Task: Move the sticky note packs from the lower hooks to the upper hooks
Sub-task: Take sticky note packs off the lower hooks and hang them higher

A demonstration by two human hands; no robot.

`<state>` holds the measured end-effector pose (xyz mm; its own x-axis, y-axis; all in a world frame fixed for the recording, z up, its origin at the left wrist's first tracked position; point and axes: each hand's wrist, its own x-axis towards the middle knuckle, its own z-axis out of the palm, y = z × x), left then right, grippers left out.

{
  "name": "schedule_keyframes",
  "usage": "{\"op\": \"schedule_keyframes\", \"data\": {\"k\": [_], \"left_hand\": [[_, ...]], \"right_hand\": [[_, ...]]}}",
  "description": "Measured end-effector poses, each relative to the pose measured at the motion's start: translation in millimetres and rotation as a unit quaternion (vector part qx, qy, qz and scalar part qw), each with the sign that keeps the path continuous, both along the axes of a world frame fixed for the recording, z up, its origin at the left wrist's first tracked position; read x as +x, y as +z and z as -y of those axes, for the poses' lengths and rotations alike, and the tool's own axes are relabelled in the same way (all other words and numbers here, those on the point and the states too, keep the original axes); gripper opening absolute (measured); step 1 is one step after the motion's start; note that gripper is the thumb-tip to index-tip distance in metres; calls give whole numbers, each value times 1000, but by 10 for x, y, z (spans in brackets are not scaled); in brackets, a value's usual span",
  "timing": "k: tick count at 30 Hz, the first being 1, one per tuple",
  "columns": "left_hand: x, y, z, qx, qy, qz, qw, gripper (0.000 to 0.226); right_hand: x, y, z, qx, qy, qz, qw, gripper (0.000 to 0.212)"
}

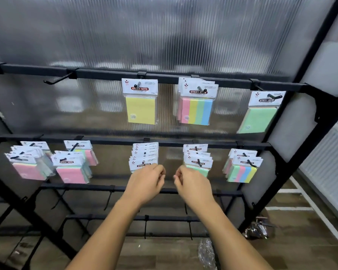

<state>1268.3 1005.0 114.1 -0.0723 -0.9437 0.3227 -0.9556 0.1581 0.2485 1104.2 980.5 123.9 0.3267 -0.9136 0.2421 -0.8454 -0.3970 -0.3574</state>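
A black display rack (293,133) stands before a ribbed translucent panel (164,36). Its upper rail (105,73) carries a yellow pack (141,110), striped packs (196,111) and a green pack (259,119) toward the right end, and its lower rail (109,140) holds five hooks of sticky note packs (70,168). The left hand (146,182) overlaps the middle stack (143,157) and the right hand (192,185) the neighbouring stack (198,160), both with fingers curled; whether either grips a pack cannot be told.

Faced a ribbed translucent panel (164,36), hazy with pale reflections, behind a black metal rack (105,72). Looked down onto a brown plank floor (164,254), crossed at right by white lines (287,208). Saw a pale grey wall (328,61) past the rack's right post, crumpled clear plastic (207,252) and a heap of dark metal bits (258,229) below.
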Motion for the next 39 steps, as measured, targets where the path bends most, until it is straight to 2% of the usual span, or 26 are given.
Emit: {"op": "schedule_keyframes", "data": {"k": [7, 21, 29, 34, 39], "left_hand": [[353, -245, -360, 36, 62, 0, 997, 14], [1714, -321, -1033, 30, 203, -11, 979, 10], [2562, -348, -1223, 22, 216, -6, 976, 10], [2928, -427, -1166, 32, 187, -18, 982, 10], [3126, -460, -1064, 43, 147, -30, 988, 12]], "right_hand": [[372, -332, -189, 49, 73, -53, 995, 22], [1675, -308, -464, 43, 179, 1, 983, 18], [2506, -350, -577, 73, 143, 33, 986, 23], [2853, -396, -544, 100, 70, 51, 991, 25], [3088, -380, -435, 112, -8, 60, 992, 49]]}}
